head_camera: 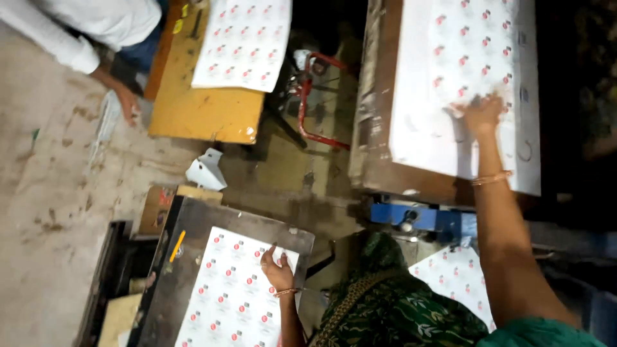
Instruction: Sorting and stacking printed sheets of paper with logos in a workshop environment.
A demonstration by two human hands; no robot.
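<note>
Big printed sheet (pixel 450 71) covered in little red marks lies flat on the machine bed (pixel 376 128) up top, and the right hand (pixel 482 114) is pressed on it, fingers spread, grip open. Smaller printed sheet (pixel 234 302) sits on the dark desk (pixel 193 222) lower left with the left hand (pixel 277 270) resting flat on its top edge, open too. Someone else's hand (pixel 126 101) hangs by the yellow desk (pixel 199 112).

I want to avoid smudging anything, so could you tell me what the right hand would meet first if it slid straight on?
The right hand lies flat on the big printed sheet, fingers pointing up-frame. It would likely just cross more of that sheet.
</note>
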